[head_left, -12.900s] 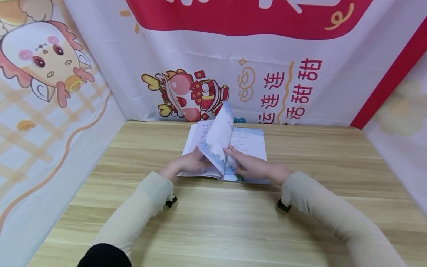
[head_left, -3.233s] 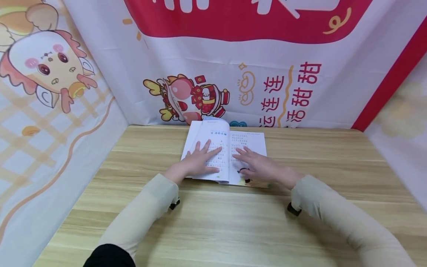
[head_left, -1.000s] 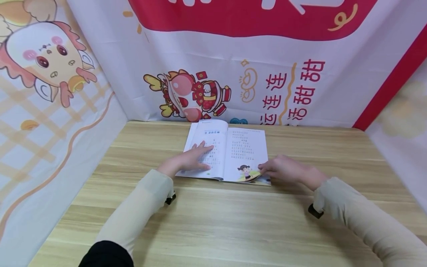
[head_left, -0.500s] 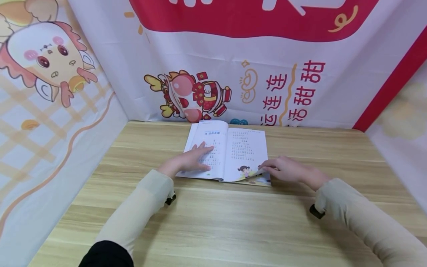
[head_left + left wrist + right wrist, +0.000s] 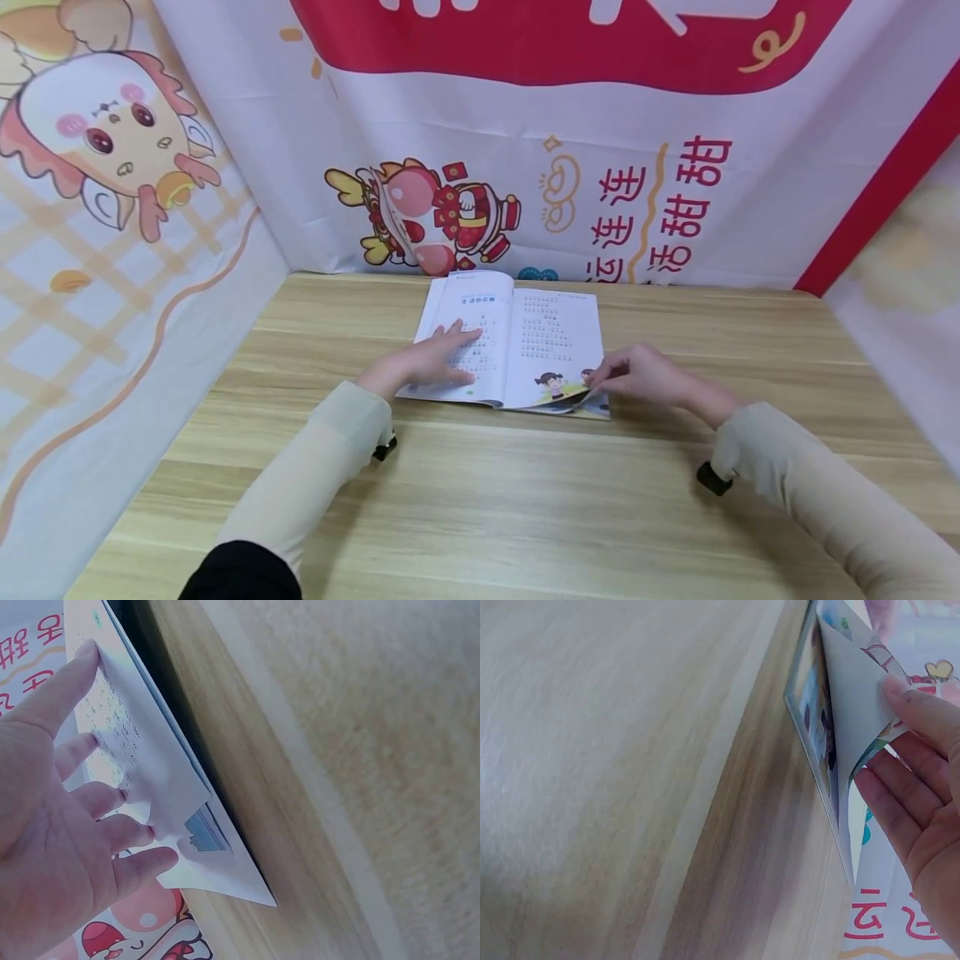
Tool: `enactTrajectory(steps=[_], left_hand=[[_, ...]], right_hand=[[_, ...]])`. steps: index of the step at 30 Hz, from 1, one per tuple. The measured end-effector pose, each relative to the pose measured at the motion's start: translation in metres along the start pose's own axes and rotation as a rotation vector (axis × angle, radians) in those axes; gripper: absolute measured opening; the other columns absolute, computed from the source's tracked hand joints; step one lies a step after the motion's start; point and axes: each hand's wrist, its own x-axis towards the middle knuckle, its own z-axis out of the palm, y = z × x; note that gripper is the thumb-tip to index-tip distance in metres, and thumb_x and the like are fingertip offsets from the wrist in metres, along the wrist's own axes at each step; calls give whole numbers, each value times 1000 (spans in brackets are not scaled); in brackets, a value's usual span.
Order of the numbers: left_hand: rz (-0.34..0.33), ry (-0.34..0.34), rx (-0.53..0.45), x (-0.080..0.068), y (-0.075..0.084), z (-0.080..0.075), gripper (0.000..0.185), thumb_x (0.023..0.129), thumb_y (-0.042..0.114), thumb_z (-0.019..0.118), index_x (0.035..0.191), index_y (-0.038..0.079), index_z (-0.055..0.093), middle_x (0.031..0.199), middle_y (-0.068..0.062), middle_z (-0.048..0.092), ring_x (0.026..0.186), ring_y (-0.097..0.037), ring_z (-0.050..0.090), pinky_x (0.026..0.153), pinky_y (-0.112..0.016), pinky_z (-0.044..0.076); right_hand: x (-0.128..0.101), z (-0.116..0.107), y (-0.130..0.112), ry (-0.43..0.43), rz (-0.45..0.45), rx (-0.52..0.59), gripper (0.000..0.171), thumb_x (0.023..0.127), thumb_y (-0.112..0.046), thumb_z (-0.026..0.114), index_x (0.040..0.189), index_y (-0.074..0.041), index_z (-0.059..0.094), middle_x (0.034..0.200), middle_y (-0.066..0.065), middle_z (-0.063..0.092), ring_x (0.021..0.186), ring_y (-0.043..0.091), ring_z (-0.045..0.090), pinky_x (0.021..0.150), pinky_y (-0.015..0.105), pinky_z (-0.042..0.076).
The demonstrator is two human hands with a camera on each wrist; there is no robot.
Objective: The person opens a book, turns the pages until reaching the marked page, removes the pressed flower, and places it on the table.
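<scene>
Light: you get bright, even light from above, no glare.
Shadows: soft ones under your sleeves on the table (image 5: 480, 517).
Focus: your head view is sharp; both wrist views blur the near wood grain.
Distortion: the backdrop (image 5: 675, 192) bends at the edges.

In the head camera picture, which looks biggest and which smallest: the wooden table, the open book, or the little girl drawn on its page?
1. Table, by far the largest.
2. Book, held flat by the left hand, its corner page lifted by the right hand.
3. Drawn girl, the smallest.
</scene>
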Motion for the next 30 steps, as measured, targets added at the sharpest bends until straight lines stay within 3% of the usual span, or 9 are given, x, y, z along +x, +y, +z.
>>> enactTrajectory(steps=[7, 11, 17, 22, 30], left_hand=[[-2, -3, -8, -1, 1, 2, 85, 96, 44, 71, 165, 32, 23, 172, -6, -2, 156, -34, -9, 122, -61, 6], [-10, -1, 2, 1, -1, 2, 85, 96, 45, 71, 165, 33, 23, 172, -5, -2, 156, -34, -8, 122, -60, 6], [-8, 3, -3, 0, 1, 1, 85, 96, 43, 71, 165, 32, 23, 172, -5, -2, 156, -35, -8, 122, -61, 6], [-7, -3, -10, -1, 1, 1, 84, 96, 44, 71, 165, 33, 23, 172, -5, -2, 156, -34, -9, 122, -61, 6], [8, -2, -7, -1, -1, 1, 84, 97, 44, 70, 165, 32, 22, 172, -6, -3, 156, -36, -8, 122, -60, 4]], right_hand=[[1, -2, 7, 18, 28, 67, 9, 97, -21, 74, 94, -19, 82, 101, -6, 77, 99, 19, 68, 90, 37, 50], [0, -2, 8, -24, 31, 67, 11, 99, -20, 71, 101, -16, 81, 105, -4, 76, 96, 20, 66, 85, 34, 51], [0, 3, 6, -76, 53, 37, 13, 100, -18, 69, 105, -13, 79, 109, -1, 74, 101, 17, 64, 88, 32, 52], [1, 8, 6, -12, 17, -2, 10, 99, -15, 70, 102, -14, 80, 107, -1, 73, 97, 18, 63, 83, 31, 54], [-2, 13, 4, 134, -103, -179, 12, 96, -15, 74, 105, -11, 81, 97, -4, 69, 85, 14, 61, 74, 29, 57]])
